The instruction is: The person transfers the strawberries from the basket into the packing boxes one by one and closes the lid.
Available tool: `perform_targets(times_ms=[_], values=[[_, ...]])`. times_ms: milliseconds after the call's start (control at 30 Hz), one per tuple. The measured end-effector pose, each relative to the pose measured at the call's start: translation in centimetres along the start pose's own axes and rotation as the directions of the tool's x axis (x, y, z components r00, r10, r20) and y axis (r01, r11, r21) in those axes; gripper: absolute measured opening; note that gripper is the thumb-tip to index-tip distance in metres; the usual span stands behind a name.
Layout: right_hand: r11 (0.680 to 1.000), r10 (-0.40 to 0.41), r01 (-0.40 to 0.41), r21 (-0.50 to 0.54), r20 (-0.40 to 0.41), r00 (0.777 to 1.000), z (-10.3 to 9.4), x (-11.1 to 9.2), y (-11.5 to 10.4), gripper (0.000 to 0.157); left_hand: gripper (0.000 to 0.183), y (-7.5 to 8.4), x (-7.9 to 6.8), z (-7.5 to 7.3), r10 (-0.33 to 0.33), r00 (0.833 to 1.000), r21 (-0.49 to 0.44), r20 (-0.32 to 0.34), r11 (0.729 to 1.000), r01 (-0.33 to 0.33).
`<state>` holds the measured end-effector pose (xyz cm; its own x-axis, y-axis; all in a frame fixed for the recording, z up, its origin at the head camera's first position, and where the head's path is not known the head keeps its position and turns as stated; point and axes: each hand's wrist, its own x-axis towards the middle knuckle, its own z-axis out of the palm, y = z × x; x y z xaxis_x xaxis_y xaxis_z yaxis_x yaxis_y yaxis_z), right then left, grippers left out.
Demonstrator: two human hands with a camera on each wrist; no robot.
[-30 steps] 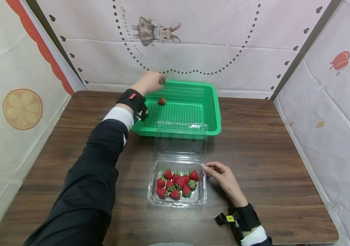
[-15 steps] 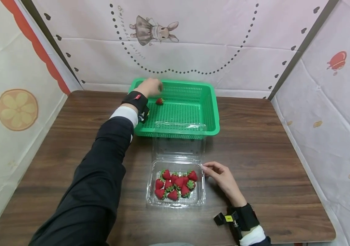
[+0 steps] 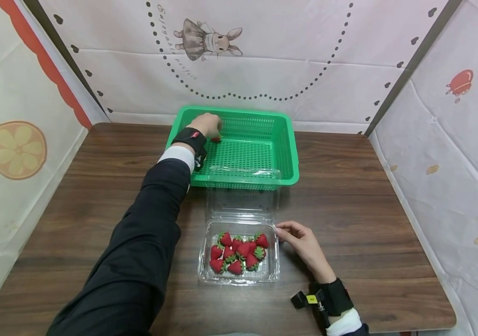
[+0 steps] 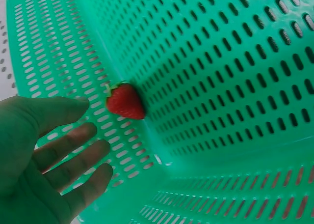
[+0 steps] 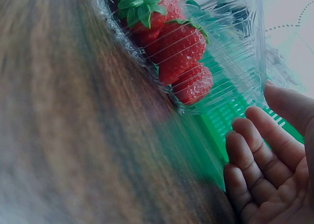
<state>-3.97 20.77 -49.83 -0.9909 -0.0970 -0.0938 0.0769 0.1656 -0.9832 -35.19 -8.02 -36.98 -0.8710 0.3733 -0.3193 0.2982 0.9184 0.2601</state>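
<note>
Inside the green basket (image 3: pixel 260 156), my left hand (image 3: pixel 206 125) reaches down toward a single strawberry (image 4: pixel 125 101). The left wrist view shows the thumb and fingers spread apart, thumb tip just short of the berry's leafy end, nothing between them. That berry lies against the basket's wall and is partly covered by the hand in the head view. My right hand (image 3: pixel 304 242) pinches the upper right corner of a clear plastic clamshell container (image 3: pixel 239 279), thumb (image 5: pixel 284 98) at its rim. Several strawberries (image 5: pixel 181 49) sit in its base.
The container's raised lid (image 3: pixel 243 203) leans over the basket's near rim. Both stand on a dark wooden table (image 3: pixel 361 210). White printed cloth walls (image 3: pixel 264 74) enclose the back and both sides.
My left hand has come down and slightly right into the basket, closing in on the strawberry. The right hand stays at the container's corner. The whole head view has shifted slightly.
</note>
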Motion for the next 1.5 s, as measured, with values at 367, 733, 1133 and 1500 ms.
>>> perform_targets(times_ms=[367,733,1133,1500], values=[[1.000,0.021,-0.021,-0.012,-0.003,1.000,0.1,-0.1,-0.1,0.025,0.034,-0.9,1.9,2.5,0.000,1.000,0.026,0.015,1.000,-0.001],[1.000,0.023,-0.023,-0.021,-0.004,1.000,-0.1,-0.1,-0.1,0.027,0.024,-0.5,2.6,4.4,0.012,0.999,0.078,-0.041,0.997,-0.009],[0.999,0.041,-0.041,-0.021,-0.002,0.999,-0.1,0.0,-0.1,0.026,0.018,-0.5,2.4,4.8,0.049,0.996,0.119,-0.081,0.992,-0.039],[0.999,0.044,-0.044,-0.027,0.006,0.999,-0.2,0.2,-0.2,0.024,0.018,-0.8,2.3,4.1,0.071,0.993,0.166,-0.090,0.985,-0.056]])
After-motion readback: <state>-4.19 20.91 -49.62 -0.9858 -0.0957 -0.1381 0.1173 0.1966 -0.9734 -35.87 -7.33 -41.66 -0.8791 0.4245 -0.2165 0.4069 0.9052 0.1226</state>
